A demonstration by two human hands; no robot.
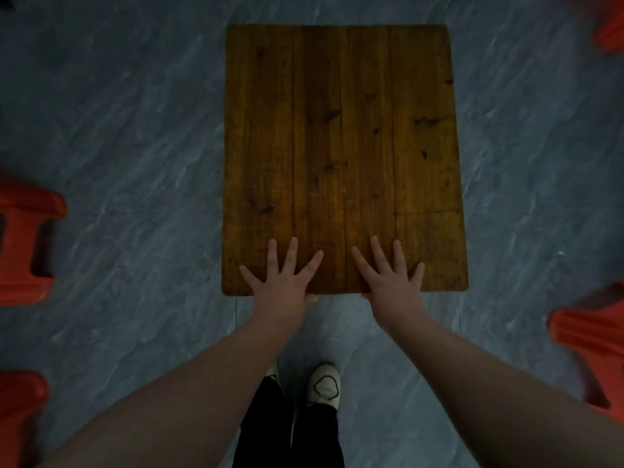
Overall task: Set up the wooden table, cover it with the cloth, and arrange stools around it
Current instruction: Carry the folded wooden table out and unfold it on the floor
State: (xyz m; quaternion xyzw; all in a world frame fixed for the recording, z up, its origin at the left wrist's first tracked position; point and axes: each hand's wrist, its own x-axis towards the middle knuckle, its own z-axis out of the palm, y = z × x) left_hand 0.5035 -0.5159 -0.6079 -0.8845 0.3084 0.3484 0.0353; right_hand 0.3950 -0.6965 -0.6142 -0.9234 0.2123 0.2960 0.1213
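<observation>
From my feed, the wooden table (344, 130) has bare grey floor (135, 130) along its left, right and far edges, so I see open passage there. Left of the table, well apart, stand two red stools (27, 241) (20, 410). Right of it, two more (594, 346) (611, 25) (one only a blurred corner). At the table's near edge, both hands (283, 282) (391, 282) and the person's feet (326, 383) fill the gap.
</observation>
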